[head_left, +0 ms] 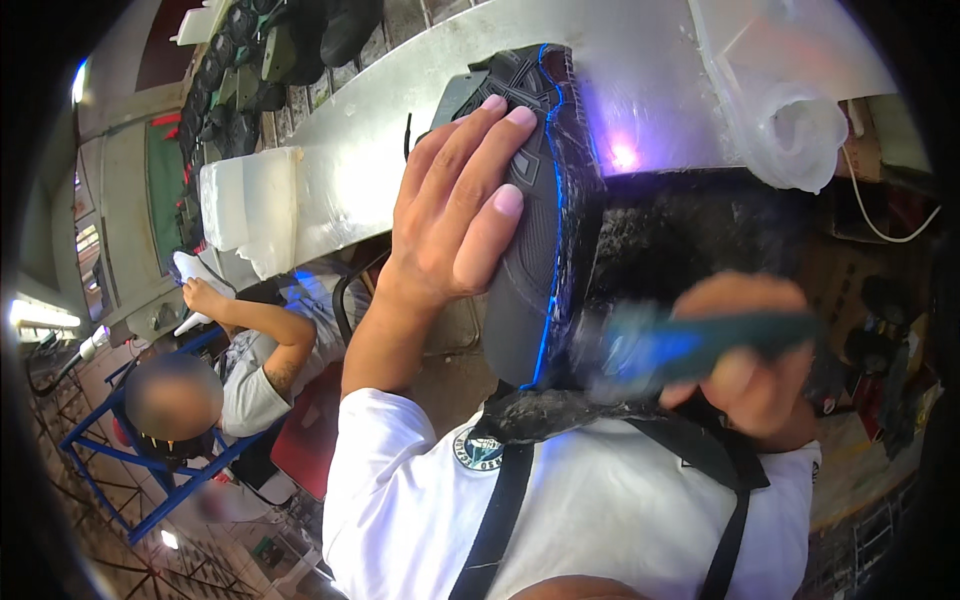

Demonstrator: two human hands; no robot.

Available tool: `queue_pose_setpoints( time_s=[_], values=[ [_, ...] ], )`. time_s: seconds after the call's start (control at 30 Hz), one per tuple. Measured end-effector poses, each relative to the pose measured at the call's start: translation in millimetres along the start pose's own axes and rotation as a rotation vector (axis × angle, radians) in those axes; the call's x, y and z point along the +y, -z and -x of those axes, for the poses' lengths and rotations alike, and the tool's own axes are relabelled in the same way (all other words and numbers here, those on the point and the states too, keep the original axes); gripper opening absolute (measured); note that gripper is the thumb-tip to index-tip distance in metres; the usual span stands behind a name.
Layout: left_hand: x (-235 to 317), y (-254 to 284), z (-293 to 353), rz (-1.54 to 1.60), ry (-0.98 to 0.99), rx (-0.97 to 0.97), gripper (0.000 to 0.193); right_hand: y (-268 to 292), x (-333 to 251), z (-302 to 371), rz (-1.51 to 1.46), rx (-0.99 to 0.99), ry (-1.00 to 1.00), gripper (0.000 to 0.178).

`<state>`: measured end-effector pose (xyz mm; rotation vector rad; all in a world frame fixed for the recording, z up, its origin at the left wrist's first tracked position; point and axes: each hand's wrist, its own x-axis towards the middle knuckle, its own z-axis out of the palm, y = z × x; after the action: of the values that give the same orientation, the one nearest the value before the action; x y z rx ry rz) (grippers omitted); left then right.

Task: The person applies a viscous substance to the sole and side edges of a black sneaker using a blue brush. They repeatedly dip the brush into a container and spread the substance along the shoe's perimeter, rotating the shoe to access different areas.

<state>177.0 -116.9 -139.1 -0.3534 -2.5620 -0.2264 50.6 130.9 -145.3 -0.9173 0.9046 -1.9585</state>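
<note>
a black, blue-lined shoe [530, 290] with a ridged sole, overhanging the silvery metal worktop [640, 60], is pressed by the flat left hand [445, 225]; a blurred teal tool [690, 345] is gripped by the right hand [745, 375]. tipping could be caused by uneven pressure.

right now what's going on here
The left hand lies spread on what looks like a black shoe with a blue line running along it, its far end over the pale worktop. The right hand grips a dark teal tool, too blurred to identify. Further left, another person's hand touches something white.
</note>
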Motion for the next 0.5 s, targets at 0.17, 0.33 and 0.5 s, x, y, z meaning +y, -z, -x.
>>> queue_pose_setpoints(
  time_s=[0.17, 0.33, 0.5],
  values=[
    [1, 1, -10, 0.036, 0.103, 0.004, 0.034, -22, 17, -12, -0.137, 0.417, -0.027, 0.028],
    [-1, 0, -7, 0.056, 0.12, 0.045, 0.041, -1, 3, -9, 0.461, -0.097, 0.356, 0.03],
    [-6, -3, -6, 0.045, 0.046, 0.103, 0.033, 17, -21, -26, 0.017, 0.136, -0.11, 0.023]
  ],
)
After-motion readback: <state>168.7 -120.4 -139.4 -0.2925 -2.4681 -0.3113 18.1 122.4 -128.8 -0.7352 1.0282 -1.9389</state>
